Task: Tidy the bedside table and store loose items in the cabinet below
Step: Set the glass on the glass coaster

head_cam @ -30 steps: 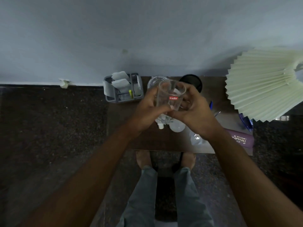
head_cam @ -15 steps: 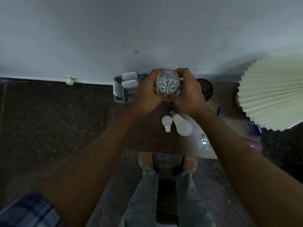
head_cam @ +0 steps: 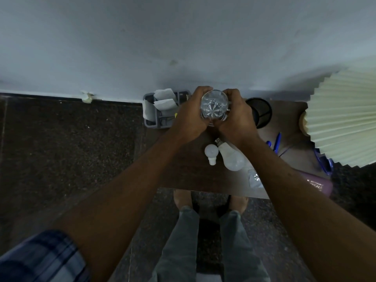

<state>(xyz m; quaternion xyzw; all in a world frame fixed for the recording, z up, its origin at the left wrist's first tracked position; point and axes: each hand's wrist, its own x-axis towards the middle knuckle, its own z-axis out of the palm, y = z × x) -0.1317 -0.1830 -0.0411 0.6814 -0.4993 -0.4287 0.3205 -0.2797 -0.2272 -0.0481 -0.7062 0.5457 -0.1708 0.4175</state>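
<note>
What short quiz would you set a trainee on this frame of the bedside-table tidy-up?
1. True or false: the left hand and right hand both grip the clear glass between them.
2. What lies on the table just nearer the person than that glass? A) a small bulb and a large bulb B) a phone C) a folded towel
3. Fill in: the pleated lampshade is on the person's ____ side.
Key: 1 true; 2 A; 3 right.
</note>
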